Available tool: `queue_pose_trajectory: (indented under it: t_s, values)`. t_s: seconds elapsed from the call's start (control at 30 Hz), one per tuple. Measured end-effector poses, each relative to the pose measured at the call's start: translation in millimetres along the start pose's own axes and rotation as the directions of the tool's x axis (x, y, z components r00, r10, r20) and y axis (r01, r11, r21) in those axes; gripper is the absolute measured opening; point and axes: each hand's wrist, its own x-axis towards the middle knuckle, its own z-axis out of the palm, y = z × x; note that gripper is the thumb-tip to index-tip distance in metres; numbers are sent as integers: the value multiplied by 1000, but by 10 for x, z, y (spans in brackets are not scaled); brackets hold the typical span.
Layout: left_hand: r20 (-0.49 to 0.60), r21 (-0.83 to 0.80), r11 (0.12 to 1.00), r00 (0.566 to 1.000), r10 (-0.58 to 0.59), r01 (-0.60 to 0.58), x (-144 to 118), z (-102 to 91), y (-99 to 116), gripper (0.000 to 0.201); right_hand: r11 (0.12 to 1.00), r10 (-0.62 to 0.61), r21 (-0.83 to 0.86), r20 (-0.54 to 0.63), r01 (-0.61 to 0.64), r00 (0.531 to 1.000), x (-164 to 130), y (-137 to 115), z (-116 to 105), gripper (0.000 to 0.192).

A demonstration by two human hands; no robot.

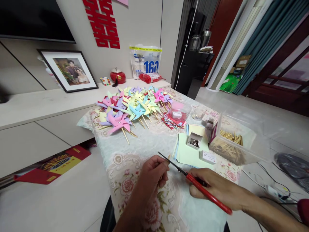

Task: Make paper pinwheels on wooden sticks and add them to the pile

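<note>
My right hand (207, 185) is wrapped round the red handles of a pair of scissors (202, 190), whose thin dark blades point left over the table. My left hand (155, 170) is closed in a pinch just at the blades. A short tan tip, like the end of a wooden stick (169, 157), shows above its fingers beside the blades; the rest of it is hidden. Beyond the hands lie light green paper sheets (185, 151) with an opened small box of metal pins (193, 141) on top. A heap of paper pinwheels (138, 111) on sticks covers the far end.
A clear plastic bin (251, 151) of wooden sticks (233, 138) stands on the right. A small white box (208, 157) lies near the sheets, with red patterned paper pieces (172, 120) farther back. A low white cabinet (48, 106) borders the flowered tablecloth (135, 180).
</note>
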Motion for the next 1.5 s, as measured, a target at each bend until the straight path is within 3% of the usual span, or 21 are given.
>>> queue_pose_trajectory:
  t_s: [0.23, 0.4, 0.67, 0.87, 1.07, 1.2, 1.33, 1.43, 1.5]
  values:
    - [11, 11, 998, 998, -69, 69, 144, -91, -75, 22, 1000, 3, -18, 98, -1, 995, 145, -49, -103, 30]
    - [-28, 9, 995, 995, -95, 96, 228, -115, -137, 16, 997, 70, 22, 98, -73, 993, 255, -41, -122, 31]
    - [-79, 82, 993, 994, -79, 86, 339, -135, -170, 18, 978, 202, 33, 100, -206, 974, 382, -99, -99, 15]
    - [-132, 195, 978, 990, -52, 78, 369, -141, -129, 18, 978, 205, 20, 77, -207, 976, 455, -44, -82, 7]
    - [-118, 227, 972, 992, -36, 62, 326, -162, -128, 19, 976, 188, 83, 158, -203, 969, 440, 3, -96, 10]
    - [-75, 156, 986, 996, -49, 60, 268, -195, -134, 17, 912, 194, 326, 192, -249, 962, 397, 33, -78, 7]
    - [-21, -34, 999, 999, -44, 43, 175, -178, -99, 23, 773, 131, 606, 141, -190, 981, 323, 29, 28, 14]
    - [6, -203, 977, 998, -62, 62, 94, -117, -27, 32, 699, 54, 704, 122, -125, 991, 261, 9, 182, 24]
    - [-6, -306, 951, 998, -56, 51, 44, -70, 27, 36, 704, 35, 709, 36, -50, 999, 229, -5, 304, 34]
